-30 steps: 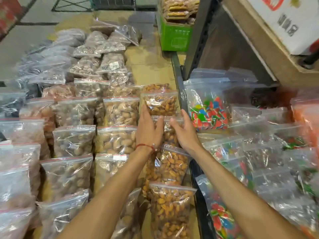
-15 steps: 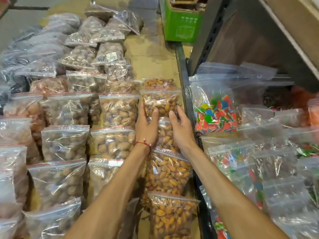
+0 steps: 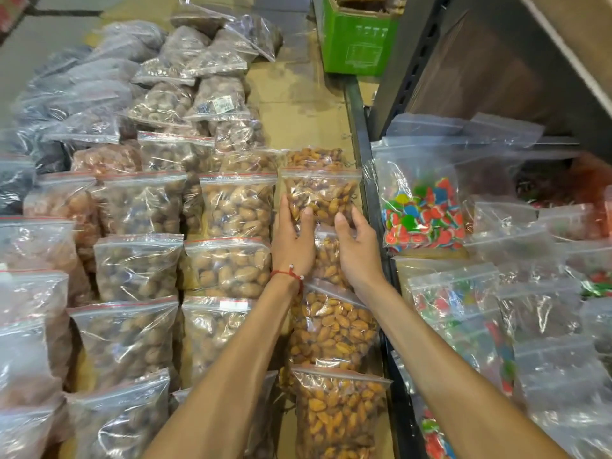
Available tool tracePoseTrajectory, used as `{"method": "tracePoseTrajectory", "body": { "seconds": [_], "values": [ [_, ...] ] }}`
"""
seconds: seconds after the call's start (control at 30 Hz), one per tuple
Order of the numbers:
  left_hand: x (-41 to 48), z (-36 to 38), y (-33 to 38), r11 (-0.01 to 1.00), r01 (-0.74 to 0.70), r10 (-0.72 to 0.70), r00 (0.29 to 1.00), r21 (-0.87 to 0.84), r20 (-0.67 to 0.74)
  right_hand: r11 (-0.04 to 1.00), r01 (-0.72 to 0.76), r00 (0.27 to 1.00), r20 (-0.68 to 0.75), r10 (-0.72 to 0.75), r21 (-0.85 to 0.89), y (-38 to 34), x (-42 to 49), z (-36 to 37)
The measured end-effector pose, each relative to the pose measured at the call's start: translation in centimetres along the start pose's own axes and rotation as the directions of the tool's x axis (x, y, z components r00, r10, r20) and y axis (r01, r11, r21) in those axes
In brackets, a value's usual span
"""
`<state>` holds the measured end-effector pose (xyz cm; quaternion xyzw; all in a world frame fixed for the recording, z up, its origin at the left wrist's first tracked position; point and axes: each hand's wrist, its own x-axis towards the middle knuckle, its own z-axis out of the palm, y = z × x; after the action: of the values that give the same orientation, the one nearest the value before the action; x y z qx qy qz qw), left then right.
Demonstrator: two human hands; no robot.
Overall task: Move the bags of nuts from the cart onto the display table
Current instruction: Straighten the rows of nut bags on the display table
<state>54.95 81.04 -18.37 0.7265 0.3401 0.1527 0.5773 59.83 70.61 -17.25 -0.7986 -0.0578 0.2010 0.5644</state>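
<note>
Clear zip bags of nuts lie in overlapping rows on the cardboard-covered display table [image 3: 298, 104]. The right-hand column holds bags of orange-brown almonds. My left hand [image 3: 293, 241], with a red string bracelet at the wrist, and my right hand [image 3: 356, 248] grip the two sides of one almond bag [image 3: 326, 260] lying in that column. My fingertips reach the lower edge of the almond bag behind it [image 3: 321, 197]. Two more almond bags [image 3: 334, 329] lie nearer to me, under my forearms. No cart is in view.
A dark metal shelf rail [image 3: 367, 180] borders the table on the right. Beyond it lie bags of coloured candy [image 3: 420, 213]. A green crate [image 3: 357, 44] stands at the far end. Walnut-like bags [image 3: 231, 210] and darker bags [image 3: 82, 94] fill the left.
Both hands stayed on the same almond bag and slid slightly forward, so the fingers now touch the bag behind it. The view has dipped and moved closer.
</note>
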Motion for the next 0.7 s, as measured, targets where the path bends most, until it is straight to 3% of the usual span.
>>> {"method": "tracePoseTrajectory", "body": {
  "seconds": [0.27,0.37,0.5,0.7],
  "values": [
    [-1.1,-0.8,1.8,1.000,-0.002,0.001,0.999,0.008,0.037,0.998,-0.037,0.985,0.166,0.045,-0.047,-2.0,-0.5,-3.1],
    [-3.8,-1.5,2.8,0.999,-0.016,0.015,0.999,0.034,0.036,0.999,-0.009,0.997,0.076,0.012,-0.037,-1.8,-3.5,-4.5],
    [-8.4,-2.4,2.6,0.974,-0.154,0.147,0.988,0.165,0.057,0.999,0.021,0.999,-0.039,-0.022,-0.030,-0.4,-8.3,-5.3],
    [-14.4,-3.1,0.3,0.960,-0.209,0.193,0.976,0.184,0.101,0.999,0.047,0.990,-0.131,-0.048,-0.009,1.7,-14.9,-5.2]
  ]
}}
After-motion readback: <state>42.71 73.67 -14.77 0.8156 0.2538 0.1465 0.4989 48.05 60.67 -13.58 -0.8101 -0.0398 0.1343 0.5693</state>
